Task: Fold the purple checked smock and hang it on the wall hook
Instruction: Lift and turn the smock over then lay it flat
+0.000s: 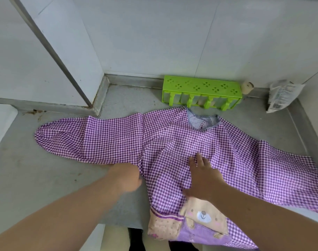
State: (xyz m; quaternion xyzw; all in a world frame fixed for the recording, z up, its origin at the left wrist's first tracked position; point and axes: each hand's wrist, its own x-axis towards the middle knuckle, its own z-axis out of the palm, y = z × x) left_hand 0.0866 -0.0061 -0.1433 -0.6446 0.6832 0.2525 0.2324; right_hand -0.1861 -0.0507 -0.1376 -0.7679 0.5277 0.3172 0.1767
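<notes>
The purple checked smock (172, 142) is spread flat on the grey counter (46, 169), both sleeves out. Its chest is pressed by the right hand (203, 174); the left hand (125, 176) is tucked at the left sleeve's underside.

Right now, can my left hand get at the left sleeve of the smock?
Probably yes. The left hand is already at the lower edge of the left sleeve, which lies flat on the grey counter with nothing across it.

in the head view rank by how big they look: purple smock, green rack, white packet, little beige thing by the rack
1. purple smock
2. green rack
3. white packet
4. beige thing
The smock lies nearest the camera, which adds to its apparent size.
</notes>
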